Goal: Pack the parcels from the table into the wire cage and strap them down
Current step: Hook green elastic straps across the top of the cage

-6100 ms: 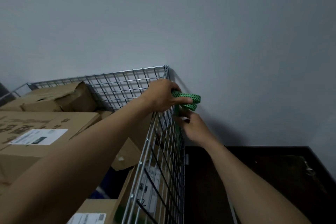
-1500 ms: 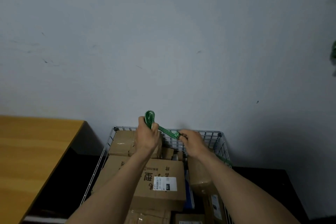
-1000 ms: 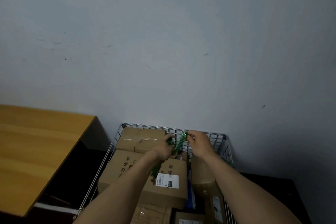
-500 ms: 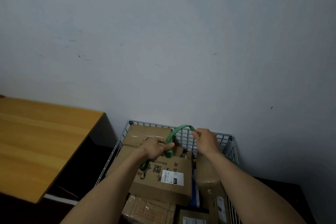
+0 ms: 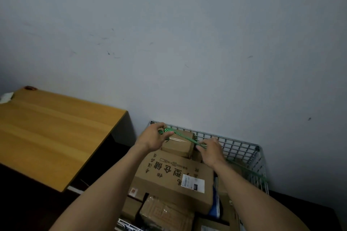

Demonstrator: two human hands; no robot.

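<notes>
1. Wire cage (image 5: 242, 145) by the wall, packed w/ cardboard parcels; big printed box (image 5: 174, 176) on top, smaller taped box (image 5: 178, 145) behind.
2. Left hand (image 5: 153, 139) and right hand (image 5: 211, 151) each grip the green strap (image 5: 183, 136), stretched between them above the parcels.
3. Wooden table (image 5: 50, 133) stands left of cage.

Brown cardboard parcels (image 5: 174, 176) sit heaped inside the wire cage (image 5: 242, 148) against the wall, and a green strap (image 5: 183, 135) runs taut over the far ones, its other end down the cage's right side.
</notes>
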